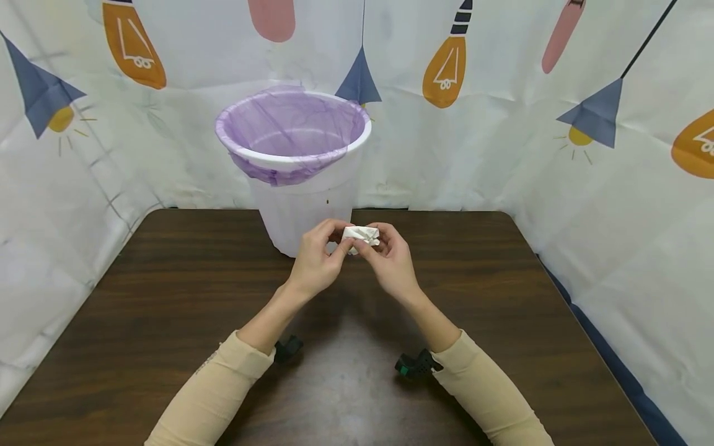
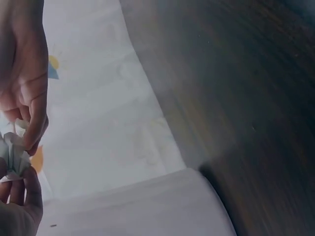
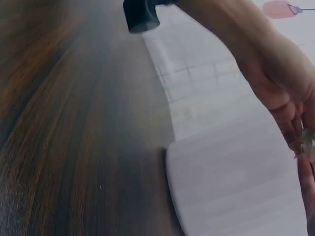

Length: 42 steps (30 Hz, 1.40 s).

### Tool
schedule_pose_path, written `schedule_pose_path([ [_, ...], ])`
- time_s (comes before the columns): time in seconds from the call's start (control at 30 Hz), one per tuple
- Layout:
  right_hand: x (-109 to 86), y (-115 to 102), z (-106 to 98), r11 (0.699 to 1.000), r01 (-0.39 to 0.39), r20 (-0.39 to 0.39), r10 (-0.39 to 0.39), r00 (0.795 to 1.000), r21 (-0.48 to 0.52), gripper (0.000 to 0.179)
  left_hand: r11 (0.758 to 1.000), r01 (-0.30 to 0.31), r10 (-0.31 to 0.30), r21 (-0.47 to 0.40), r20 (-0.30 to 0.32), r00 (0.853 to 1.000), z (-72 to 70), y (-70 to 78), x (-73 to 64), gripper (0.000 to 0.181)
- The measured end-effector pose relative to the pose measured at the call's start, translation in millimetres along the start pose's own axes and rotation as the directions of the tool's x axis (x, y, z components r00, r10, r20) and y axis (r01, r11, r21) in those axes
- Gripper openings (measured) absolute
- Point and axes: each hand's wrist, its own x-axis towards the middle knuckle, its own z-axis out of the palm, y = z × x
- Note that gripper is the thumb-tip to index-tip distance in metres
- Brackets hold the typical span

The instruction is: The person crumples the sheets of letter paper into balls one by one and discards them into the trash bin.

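Observation:
A small piece of crumpled white paper (image 1: 362, 233) is pinched between the fingertips of both hands, over the far part of the table. My left hand (image 1: 318, 259) grips its left side, thumb in front and curled fingers behind. From the other side my right hand (image 1: 393, 259) pinches it in the same way. The left wrist view shows the wad (image 2: 15, 155) creased and folded, with fingers above and below it. At the edge of the right wrist view the paper (image 3: 308, 141) is partly cut off. Just behind the hands stands a white bin (image 1: 304, 207).
A thin purple bag (image 1: 290, 127) lines the bin and folds over its rim. The dark wooden table (image 1: 184, 297) extends to both sides of the arms. White cloth (image 1: 480, 161) printed with lamps hangs behind and beside it. Black devices (image 1: 415, 364) sit at the wrists.

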Motion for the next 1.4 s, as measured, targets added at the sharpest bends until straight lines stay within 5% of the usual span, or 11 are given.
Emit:
schedule_pose_path([
  [0.3,5.0,9.2,5.9,0.984,0.109,-0.084,-0.097,0.992,0.144,0.020,0.991,0.076,-0.080,-0.107,-0.032,0.996,0.3,-4.4,2.0,0.015],
  [0.57,7.3,5.1,4.7,0.966,0.105,-0.103,-0.083,0.991,0.235,0.018,0.924,0.208,-0.190,-0.320,0.086,0.978,-12.8,-13.4,7.4,0.016],
  [0.77,9.0,-1.0,4.9,0.967,0.078,-0.078,-0.061,0.995,0.243,0.016,0.897,0.249,-0.206,-0.366,0.153,0.966,-18.4,-10.4,7.5,0.014],
  [0.9,10.2,-1.3,5.5,0.963,0.084,-0.067,-0.069,0.995,0.254,0.019,0.919,0.240,-0.199,-0.313,0.156,0.967,-18.0,-8.3,7.0,0.016],
  [1.1,10.9,0.0,7.1,0.964,0.087,-0.086,-0.067,0.994,0.250,0.014,0.962,0.168,-0.155,-0.214,0.077,0.985,-12.9,-3.8,8.2,0.015],
  [1.4,9.9,-2.0,3.3,0.969,0.031,-0.009,-0.030,1.000,0.247,0.029,0.945,0.207,-0.196,-0.253,0.070,0.978,-15.4,-5.0,10.9,0.011],
])
